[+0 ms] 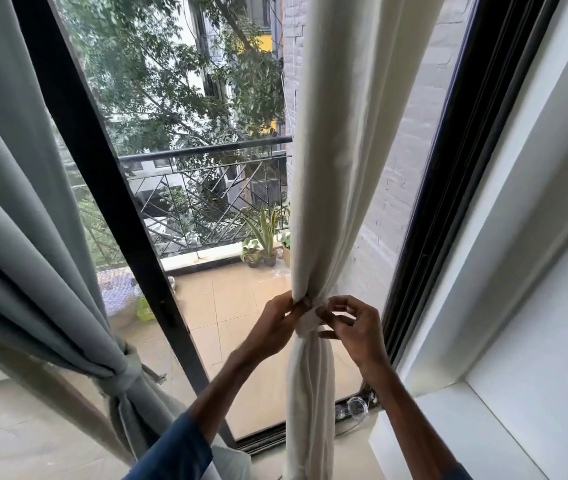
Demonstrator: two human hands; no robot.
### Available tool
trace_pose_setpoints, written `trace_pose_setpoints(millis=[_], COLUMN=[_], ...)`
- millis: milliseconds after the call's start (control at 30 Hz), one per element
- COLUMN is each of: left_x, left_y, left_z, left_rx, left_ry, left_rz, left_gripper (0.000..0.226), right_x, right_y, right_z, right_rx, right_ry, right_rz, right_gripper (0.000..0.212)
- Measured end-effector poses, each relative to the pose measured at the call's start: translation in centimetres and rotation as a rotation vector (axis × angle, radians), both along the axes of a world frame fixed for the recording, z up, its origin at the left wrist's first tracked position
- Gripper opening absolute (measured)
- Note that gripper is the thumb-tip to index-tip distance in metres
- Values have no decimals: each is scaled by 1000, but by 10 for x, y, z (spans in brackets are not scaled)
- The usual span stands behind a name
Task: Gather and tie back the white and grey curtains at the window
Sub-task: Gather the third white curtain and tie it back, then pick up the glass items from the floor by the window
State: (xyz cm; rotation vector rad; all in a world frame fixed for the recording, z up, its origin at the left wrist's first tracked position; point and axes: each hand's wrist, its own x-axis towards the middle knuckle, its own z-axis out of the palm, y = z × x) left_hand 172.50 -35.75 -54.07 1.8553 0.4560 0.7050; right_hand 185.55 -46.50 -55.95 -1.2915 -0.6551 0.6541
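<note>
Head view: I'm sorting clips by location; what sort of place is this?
Probably a room in an upstairs flat: grey curtain and white curtain hang at a black-framed glass door, with a balcony railing and potted plants outside.

White curtain (338,168) gathered tight; grey curtain (15,202) knotted (at left).

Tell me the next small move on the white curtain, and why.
Probably pull the white tie snug: left hand and right hand both pinch at it around the gathered white curtain, and the grey curtain already hangs knotted.
</note>
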Motion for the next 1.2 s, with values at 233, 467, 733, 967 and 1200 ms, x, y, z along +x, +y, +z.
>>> trace_pose_setpoints(millis=[233,467,733,967,1200], left_x=[-6,6,11,27,140], left_y=[-13,-2,-5,-87,-126], left_z=[-1,2,-29,-125,-227], left_rx=[73,100,270,-233,-192], left_ry=[77,28,352,1167,1133], left_rz=[107,180,297,51,-90], left_gripper=[14,26,68,58,55], right_x=[6,16,41,81,152], right_y=[-2,5,0,-40,-93], right_z=[4,4,-16,-95,-202], right_rx=[-113,-128,-164,-355,-566], right_ry=[28,52,-19,166,310], right_rz=[156,234,315,130,-104], right_gripper=[26,37,38,18,14])
